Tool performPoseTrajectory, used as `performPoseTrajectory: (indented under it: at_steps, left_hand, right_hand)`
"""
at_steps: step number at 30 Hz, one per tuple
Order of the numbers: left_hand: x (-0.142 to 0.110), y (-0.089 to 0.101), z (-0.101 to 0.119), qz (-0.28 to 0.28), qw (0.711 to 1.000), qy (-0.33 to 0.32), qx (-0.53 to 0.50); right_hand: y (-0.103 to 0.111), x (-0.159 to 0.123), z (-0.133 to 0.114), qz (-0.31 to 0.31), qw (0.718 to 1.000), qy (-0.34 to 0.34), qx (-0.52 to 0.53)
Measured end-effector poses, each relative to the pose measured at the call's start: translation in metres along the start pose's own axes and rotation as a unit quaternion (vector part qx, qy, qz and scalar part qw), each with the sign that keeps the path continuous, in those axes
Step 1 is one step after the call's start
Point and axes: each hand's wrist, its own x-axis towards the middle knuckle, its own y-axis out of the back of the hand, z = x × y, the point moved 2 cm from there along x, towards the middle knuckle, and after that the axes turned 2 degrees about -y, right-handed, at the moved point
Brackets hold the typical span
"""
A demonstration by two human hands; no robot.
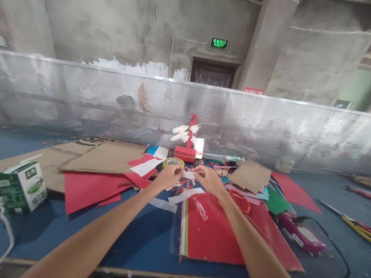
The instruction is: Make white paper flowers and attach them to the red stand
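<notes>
Holding the white strip (pixel 188 175) lightly taut and level is advised; its ends are pinched by the left fingers (pixel 178 169) and right fingers (pixel 199 169) above the desk (pixel 141 241), beyond the red sheet (pixel 211 239).

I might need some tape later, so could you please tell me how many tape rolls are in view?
1: the yellow tape roll, just beyond the left hand. Others may be hidden under the things on the table.
</notes>
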Motion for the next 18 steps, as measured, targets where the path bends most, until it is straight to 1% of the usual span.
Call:
performPoseTrajectory:
  at_steps: [3,6,9,12,15,18]
  left_hand:
    - [0.000,0.001,0.002,0.003,1.000,0.003,-0.007]
    - [0.000,0.001,0.004,0.006,1.000,-0.004,-0.013]
    - [-0.001,-0.001,0.007,-0.005,0.999,-0.011,-0.036]
    - [-0.003,-0.003,0.011,-0.014,0.999,-0.020,-0.039]
    - [-0.005,-0.003,0.015,-0.023,0.999,-0.027,-0.028]
    - [-0.006,-0.003,0.015,-0.028,0.999,-0.029,-0.027]
  right_hand:
    - [0.000,-0.001,-0.002,0.006,1.000,0.011,-0.009]
    - [-0.001,-0.003,-0.006,-0.003,1.000,0.024,0.004]
    - [-0.004,-0.003,-0.008,-0.006,0.999,0.032,0.004]
    - [-0.006,-0.002,-0.006,-0.001,1.000,0.021,0.021]
    - [-0.008,-0.001,-0.004,-0.014,0.999,0.002,0.049]
    - [-0.007,-0.003,-0.005,-0.022,0.999,-0.001,0.035]
